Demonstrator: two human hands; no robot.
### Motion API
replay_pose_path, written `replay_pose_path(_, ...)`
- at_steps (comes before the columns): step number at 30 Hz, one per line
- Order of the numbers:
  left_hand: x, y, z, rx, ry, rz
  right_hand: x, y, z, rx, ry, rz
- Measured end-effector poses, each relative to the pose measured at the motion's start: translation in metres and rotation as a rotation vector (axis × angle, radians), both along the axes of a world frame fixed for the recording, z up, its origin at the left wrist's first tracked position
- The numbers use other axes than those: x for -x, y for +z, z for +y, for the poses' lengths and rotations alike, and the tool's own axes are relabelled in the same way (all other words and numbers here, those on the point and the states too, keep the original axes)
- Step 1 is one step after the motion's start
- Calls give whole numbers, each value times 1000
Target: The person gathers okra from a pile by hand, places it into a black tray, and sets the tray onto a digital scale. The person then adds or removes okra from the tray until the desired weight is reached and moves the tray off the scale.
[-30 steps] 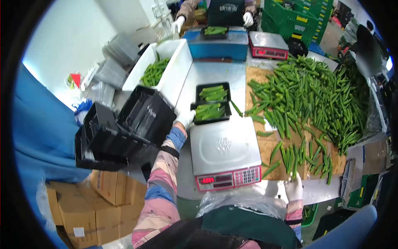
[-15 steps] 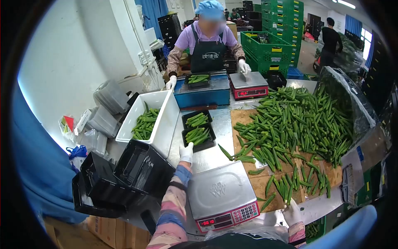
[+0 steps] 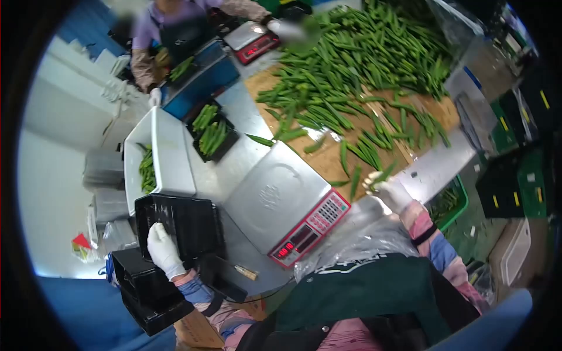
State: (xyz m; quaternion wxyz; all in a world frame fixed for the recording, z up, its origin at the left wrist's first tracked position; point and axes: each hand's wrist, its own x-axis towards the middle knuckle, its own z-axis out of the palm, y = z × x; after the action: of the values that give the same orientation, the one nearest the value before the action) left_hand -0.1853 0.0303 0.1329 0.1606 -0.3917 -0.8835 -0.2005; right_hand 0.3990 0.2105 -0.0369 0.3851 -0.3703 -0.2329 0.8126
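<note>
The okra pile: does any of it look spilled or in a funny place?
A little: one okra pod lies mostly off the brown board, on the metal table by the silver-topped scale, away from the big pile. That looks odd because the pile mostly sits on the board.

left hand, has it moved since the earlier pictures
Yes: judged against the scale, the left hand has gone from the okra-filled trays beyond it to the stacked black trays on its left.
</note>
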Motion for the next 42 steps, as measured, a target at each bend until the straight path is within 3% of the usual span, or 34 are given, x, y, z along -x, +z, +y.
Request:
replay_pose_path(2,7,1,0,-124,-41,-325,0,3,-5,22,-31,-98)
replay_pose_path(4,27,-5,-1,-253,-105,-536,-14,-10,-7,42,-12,-29)
replay_pose_path(6,44,-6,-3,-274,-100,-577,-22,-24,-11,42,-35,63)
replay_pose_path(8,62,-9,-8,-317,-118,-618,-29,-3,-19,30,5,-196)
replay_pose_path(10,58,-5,-7,-407,-110,-555,-32,9,-26,49,32,-447)
replay_pose_path(11,56,-5,-7,-454,-103,-525,-36,-2,-30,-85,36,-567)
replay_pose_path(13,54,3,-7,-499,0,-168,-43,-34,-37,-354,50,-801)
replay_pose_path(14,29,15,-2,-566,31,33,-38,-24,-36,-335,78,-884)
replay_pose_path(15,2,27,4,-633,60,236,-35,-33,-31,-506,83,-955)
replay_pose_path(16,-25,36,9,-588,55,395,-30,-47,-24,-681,87,-1024)
replay_pose_path(18,-94,39,32,-543,-111,335,-21,-56,-10,-937,134,-1108)
replay_pose_path(19,-131,30,45,-518,-215,166,-9,-54,-3,-1012,177,-1120)
replay_pose_path(20,-176,27,56,-336,-259,142,3,-51,5,-1078,250,-1197)
replay_pose_path(22,-206,-17,68,-171,-536,-87,22,-51,22,-1227,393,-1342)
replay_pose_path(25,-236,-73,66,151,-802,-135,34,-80,41,-1494,414,-1533)
replay_pose_path(27,-245,-80,62,290,-847,-179,27,-78,48,-1611,398,-1451)
replay_pose_path(29,-264,-60,65,240,-760,-286,18,-75,51,-1670,390,-1416)
replay_pose_path(30,-269,-55,69,205,-776,-251,8,-66,53,-1709,245,-1374)
replay_pose_path(33,-299,-43,99,129,-867,-97,-15,-47,59,-1271,512,-1388)
replay_pose_path(37,-360,-72,153,285,-1055,2,-11,-51,81,-1025,149,-1347)
replay_pose_path(38,-374,-86,167,416,-1074,113,-2,-59,89,-1044,84,-1342)
replay_pose_path(42,-407,-160,194,820,-961,443,40,-83,116,-1108,223,-1560)
